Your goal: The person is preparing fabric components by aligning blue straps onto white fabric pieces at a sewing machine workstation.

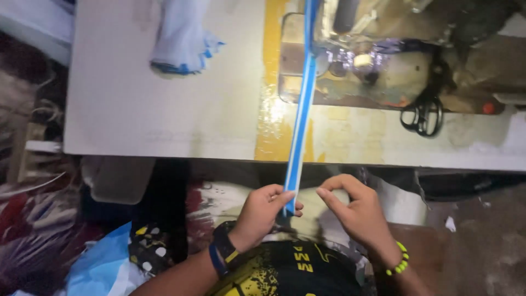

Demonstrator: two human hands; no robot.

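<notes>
A long narrow blue and white fabric strip (303, 109) runs from the sewing machine (383, 49) at the top down over the table's front edge. My left hand (264, 211) pinches the strip's lower end between thumb and fingers, below the table edge. My right hand (353, 211) hovers just to the right of that end, fingers curled, thumb and forefinger close together, holding nothing that I can see. A dark watch and a blue band sit on my left wrist, a yellow-green bead bracelet on my right.
Black scissors (422, 115) lie on the table right of the strip. A folded white and blue cloth (183, 38) rests at the table's far left. The white table (137, 109) has a yellow stripe (271, 98). More cloth and clutter lie on the floor at left.
</notes>
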